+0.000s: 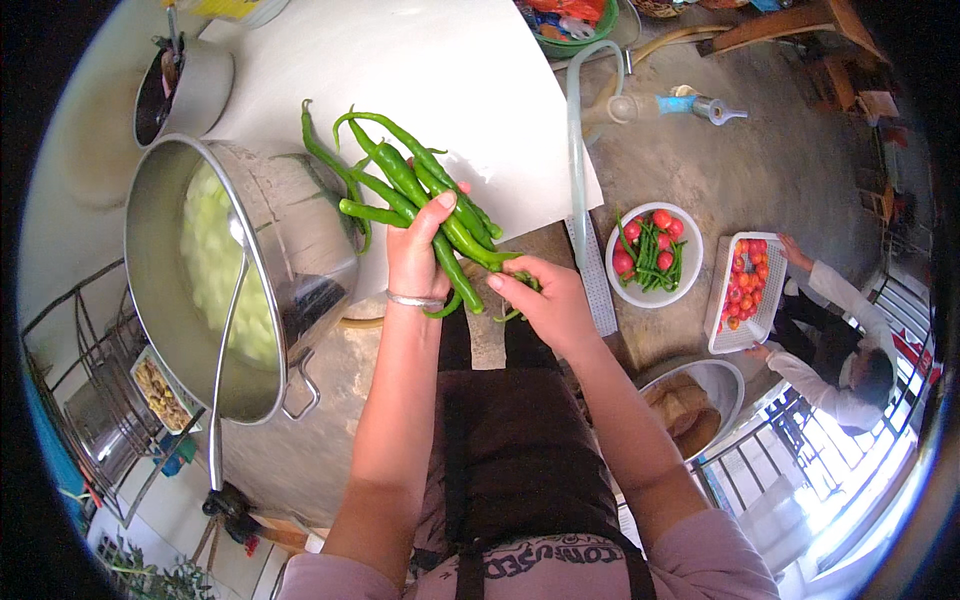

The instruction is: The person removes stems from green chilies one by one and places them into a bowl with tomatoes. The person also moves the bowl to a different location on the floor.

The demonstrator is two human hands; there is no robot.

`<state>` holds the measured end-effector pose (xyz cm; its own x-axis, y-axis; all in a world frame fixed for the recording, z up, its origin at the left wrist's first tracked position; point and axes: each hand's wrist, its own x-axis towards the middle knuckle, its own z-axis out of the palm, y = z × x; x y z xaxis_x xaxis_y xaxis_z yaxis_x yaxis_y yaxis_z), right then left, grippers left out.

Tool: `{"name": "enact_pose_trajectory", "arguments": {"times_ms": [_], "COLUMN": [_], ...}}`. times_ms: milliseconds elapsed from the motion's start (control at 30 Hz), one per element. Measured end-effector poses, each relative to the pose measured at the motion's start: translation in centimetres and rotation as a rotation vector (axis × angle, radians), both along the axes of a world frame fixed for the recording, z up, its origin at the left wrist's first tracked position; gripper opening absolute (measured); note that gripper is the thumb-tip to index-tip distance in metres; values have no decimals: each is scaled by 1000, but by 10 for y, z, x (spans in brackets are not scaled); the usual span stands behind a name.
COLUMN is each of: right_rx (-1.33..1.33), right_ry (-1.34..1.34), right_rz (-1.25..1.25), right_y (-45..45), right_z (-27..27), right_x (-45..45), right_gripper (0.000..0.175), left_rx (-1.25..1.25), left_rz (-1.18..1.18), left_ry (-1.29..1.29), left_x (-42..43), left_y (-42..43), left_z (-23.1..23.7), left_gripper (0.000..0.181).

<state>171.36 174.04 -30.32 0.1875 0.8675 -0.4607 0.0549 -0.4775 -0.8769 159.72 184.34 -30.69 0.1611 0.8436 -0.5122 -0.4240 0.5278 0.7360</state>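
Observation:
My left hand point(421, 251) grips a bunch of long green chili peppers point(401, 174), thumb across the top. At the bunch's right side, my right hand point(544, 296) pinches the end of one pepper between thumb and fingers. Part of another thin green pepper shows behind its fingers. A loose green pepper point(319, 146) lies on the white tabletop point(465, 67) left of the bunch. Close by on the left stands a large steel pot point(311, 225) of pale green pieces in cloudy liquid, with a long-handled ladle point(229, 322) leaning in it.
On the right, a white bowl point(697, 255) holds tomatoes and green peppers. A person point(832, 345) carries a white basket point(712, 300) of tomatoes. Below sits a metal basin point(733, 382) with brown contents. A clear hose point(579, 165) hangs over the table edge. A smaller pot point(202, 86) stands upper left.

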Motion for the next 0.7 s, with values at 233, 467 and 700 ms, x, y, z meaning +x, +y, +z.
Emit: {"name": "enact_pose_trajectory", "arguments": {"times_ms": [233,467,700], "right_rx": [-222,-544,-731], "right_ry": [-222,446,525], "right_rz": [23,-143,-415], "right_y": [-28,-141,-249], "right_z": [-30,-56,-44], "right_x": [3,42,66], "right_gripper": [32,32,31], "left_rx": [416,391,135], "left_rz": [-69,-590,-934], "left_ry": [344,399,198], "left_x": [42,93,212], "left_y": [-41,-119,-227], "left_z": [17,-4,-113], "left_gripper": [81,89,96]}}
